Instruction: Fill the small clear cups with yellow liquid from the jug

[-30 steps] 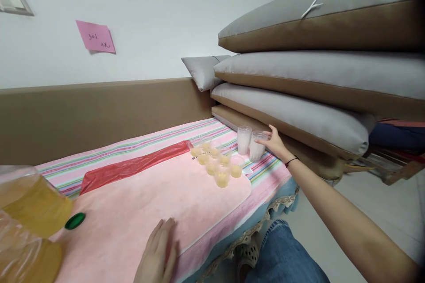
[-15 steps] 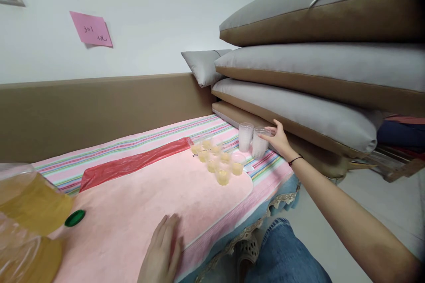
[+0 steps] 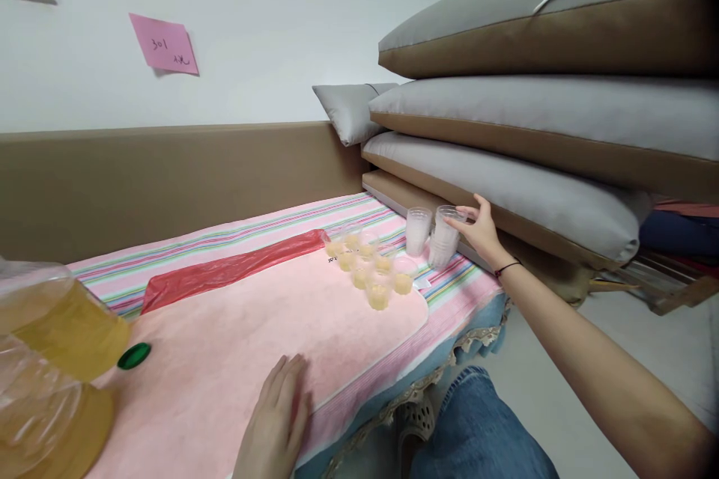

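Note:
My right hand grips the rim of the top clear plastic cup between thumb and fingers. That cup stands partly raised out of a nested stack of plastic cups. A second cup stack stands just left of it. My left hand lies flat on the pink mat, fingers stretched out, holding nothing. Between the hands, toward the mat's far right corner, several clear cups with pale yellow liquid stand grouped together.
Large clear jugs of yellow liquid stand at the left, with a green cap beside them. A red plastic bag lies along the mat's back edge. Stacked grey-brown cushions rise close behind my right hand. The striped cloth's lace edge hangs above my knee.
My right hand has risen slightly, drawing the top cup partway up from its stack. My left hand stays flat on the mat. The view has shifted a little.

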{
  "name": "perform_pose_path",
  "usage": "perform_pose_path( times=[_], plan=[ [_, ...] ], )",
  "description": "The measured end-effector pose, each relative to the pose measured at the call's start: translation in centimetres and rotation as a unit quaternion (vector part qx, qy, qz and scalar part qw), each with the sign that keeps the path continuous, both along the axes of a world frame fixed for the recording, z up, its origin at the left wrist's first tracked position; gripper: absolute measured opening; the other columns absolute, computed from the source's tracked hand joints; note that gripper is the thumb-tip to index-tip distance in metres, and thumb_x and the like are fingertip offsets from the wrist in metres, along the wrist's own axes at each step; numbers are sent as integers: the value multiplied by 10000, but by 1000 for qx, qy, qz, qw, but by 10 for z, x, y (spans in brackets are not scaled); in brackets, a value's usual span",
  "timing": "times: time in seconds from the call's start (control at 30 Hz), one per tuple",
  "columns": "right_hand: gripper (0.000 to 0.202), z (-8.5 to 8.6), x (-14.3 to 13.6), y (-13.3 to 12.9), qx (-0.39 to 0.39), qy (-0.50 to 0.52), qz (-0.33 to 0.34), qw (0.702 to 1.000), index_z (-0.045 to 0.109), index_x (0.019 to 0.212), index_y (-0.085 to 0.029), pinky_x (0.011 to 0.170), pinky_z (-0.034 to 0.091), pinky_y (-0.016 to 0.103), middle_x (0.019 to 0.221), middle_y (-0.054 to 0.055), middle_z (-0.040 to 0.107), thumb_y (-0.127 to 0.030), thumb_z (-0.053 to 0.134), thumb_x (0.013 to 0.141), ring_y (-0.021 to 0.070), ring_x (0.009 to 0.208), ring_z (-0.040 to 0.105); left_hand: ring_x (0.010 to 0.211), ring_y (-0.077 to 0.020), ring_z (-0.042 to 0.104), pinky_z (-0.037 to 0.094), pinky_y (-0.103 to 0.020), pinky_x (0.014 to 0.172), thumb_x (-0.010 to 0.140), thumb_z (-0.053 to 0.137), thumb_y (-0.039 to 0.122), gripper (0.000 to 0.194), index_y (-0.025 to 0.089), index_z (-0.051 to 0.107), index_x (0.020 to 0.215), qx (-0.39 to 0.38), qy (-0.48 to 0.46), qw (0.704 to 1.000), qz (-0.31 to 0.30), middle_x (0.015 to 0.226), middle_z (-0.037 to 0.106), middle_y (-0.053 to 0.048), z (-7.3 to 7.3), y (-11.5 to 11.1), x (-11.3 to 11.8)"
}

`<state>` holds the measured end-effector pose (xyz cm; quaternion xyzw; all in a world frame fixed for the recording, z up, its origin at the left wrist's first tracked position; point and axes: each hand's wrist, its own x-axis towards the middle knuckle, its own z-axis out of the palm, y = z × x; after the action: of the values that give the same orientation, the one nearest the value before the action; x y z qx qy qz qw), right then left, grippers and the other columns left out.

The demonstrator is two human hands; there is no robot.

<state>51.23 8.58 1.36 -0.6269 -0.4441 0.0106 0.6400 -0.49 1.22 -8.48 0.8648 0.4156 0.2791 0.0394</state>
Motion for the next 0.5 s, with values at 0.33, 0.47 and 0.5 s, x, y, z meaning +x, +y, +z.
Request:
perform_pose_path(
  times=[0.33,0.47,0.5],
  plan=[
    [1089,-1,-6,-9,-13,-40,-17,999,265,1463,-167,946,498,463,1232,164,635,-501,808,579,294,1165,594,1241,-287,572,549,-479,966,918,464,294,363,221,576,1256,15,-16,1000,9,1290,646,-83,3,-3,7],
    [1083,-3,-8,-8,-9,-55,-18,998,246,1468,-181,934,508,448,1223,153,646,-505,802,597,285,1157,604,1242,-288,570,542,-485,975,912,471,297,367,219,582,1252,12,-21,1000,7,1292,643,-89,1,-3,8],
    [1079,-4,-8,-8,-8,-61,-22,998,244,1469,-190,933,507,453,1206,143,656,-507,802,602,283,1142,612,1244,-287,568,539,-483,979,909,475,298,369,224,584,1254,7,-22,1000,7,1294,642,-88,0,-3,9]
  ],
)
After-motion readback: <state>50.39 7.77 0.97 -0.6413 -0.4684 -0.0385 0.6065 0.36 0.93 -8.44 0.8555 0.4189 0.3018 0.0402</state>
